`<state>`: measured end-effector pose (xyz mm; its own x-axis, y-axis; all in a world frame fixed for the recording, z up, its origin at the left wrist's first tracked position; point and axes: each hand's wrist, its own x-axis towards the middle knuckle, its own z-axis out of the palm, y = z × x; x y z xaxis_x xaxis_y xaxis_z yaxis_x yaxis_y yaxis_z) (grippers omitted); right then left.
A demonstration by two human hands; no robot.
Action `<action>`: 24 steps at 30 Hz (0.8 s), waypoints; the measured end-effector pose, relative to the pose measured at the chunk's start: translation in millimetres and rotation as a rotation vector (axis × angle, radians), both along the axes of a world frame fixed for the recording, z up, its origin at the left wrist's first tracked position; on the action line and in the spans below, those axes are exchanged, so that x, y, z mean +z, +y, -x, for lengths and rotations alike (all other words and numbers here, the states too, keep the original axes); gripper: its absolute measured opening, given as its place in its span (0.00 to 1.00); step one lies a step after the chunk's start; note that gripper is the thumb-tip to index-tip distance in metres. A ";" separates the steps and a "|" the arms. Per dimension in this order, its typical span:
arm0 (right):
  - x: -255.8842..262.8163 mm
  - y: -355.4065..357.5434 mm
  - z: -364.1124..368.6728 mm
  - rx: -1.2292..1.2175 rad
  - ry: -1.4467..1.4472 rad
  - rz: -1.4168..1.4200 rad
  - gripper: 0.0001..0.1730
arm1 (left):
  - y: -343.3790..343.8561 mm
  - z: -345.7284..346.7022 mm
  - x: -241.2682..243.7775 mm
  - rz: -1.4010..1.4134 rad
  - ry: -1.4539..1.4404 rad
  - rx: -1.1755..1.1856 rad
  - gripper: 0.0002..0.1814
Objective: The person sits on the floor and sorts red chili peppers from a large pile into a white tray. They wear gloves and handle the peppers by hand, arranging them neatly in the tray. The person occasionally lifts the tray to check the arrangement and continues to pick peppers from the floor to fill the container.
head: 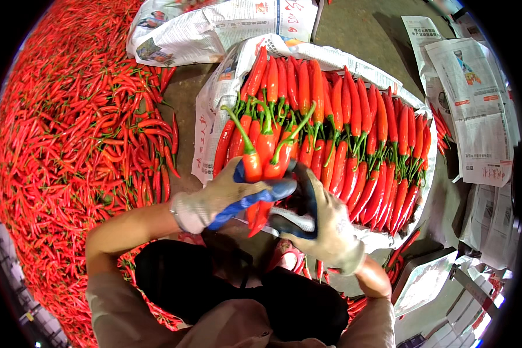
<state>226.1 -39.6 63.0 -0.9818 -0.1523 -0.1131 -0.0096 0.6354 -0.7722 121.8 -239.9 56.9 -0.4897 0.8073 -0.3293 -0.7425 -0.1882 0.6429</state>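
Observation:
A small bunch of red chili peppers point(253, 167), green stems pointing away from me, is gripped in my left hand point(239, 191), which wears a cream knit glove with a blue coated palm. Close beside the bunch, my right hand point(319, 213) in a similar glove with a dark coated palm has its thumb and fingers apart, with nothing seen between them. Beyond both hands lies a newspaper-lined container point(428, 174) filled with red chilies point(365, 187). They lie in two neat rows, with their stems meeting along the middle. My left hand and its bunch hide the container's near left part.
A large heap of loose chilies point(82, 130) spreads along the left. Another newspaper-covered bundle point(226, 32) sits at the back. Newspaper sheets point(470, 108) lie at the right, above a flat scale-like platform point(426, 280). Stray chilies point(398, 256) lie on the floor near it.

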 end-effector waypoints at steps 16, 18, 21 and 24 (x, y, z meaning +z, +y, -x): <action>-42.7 -83.3 -7.8 -0.382 -0.098 0.409 0.50 | -24.4 4.9 22.3 0.345 0.149 -0.228 0.32; -47.9 -89.4 -7.4 -0.418 -0.054 0.432 0.49 | -32.7 9.4 17.9 0.353 0.155 -0.287 0.33; -30.0 -91.4 -6.7 -0.510 -0.027 0.606 0.46 | -53.5 7.1 1.7 0.251 0.309 -0.221 0.30; -26.6 -82.4 -19.9 -0.479 0.097 0.349 0.44 | -39.6 10.5 4.4 0.257 0.358 -0.268 0.25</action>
<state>246.0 -122.0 36.5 -0.9538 0.2973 -0.0428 0.1345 0.2953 -0.9459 111.4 -279.5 61.3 -0.3948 0.8352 -0.3829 -0.4676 0.1761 0.8663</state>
